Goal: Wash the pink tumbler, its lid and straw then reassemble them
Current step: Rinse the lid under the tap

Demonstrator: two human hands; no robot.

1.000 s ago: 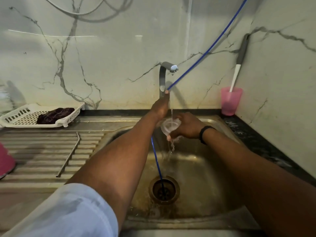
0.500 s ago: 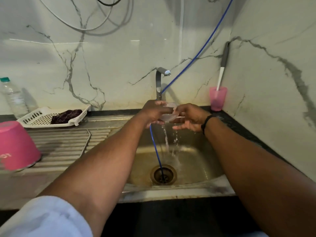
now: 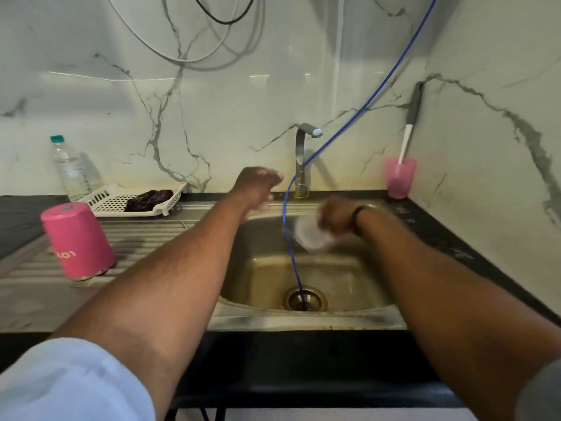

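The pink tumbler (image 3: 79, 240) stands upside down on the ribbed steel drainboard (image 3: 145, 238) at the left. My right hand (image 3: 335, 218) holds the clear round lid (image 3: 312, 235) over the back of the sink basin (image 3: 340, 278); both are motion-blurred. My left hand (image 3: 259, 185) hovers empty with fingers spread, just left of the tap (image 3: 303, 156). No water runs from the spout. I cannot make out the straw anywhere.
A blue hose (image 3: 291, 244) hangs down the wall into the drain (image 3: 304, 298). A white basket (image 3: 133, 199) with a dark cloth and a water bottle (image 3: 71, 168) sit at the back left. A pink cup (image 3: 399, 177) holding a brush stands in the right corner.
The water flow has stopped. My left hand has come off the lid and moved up left of the tap; my right hand has lowered the lid into the basin. The view has pulled back.
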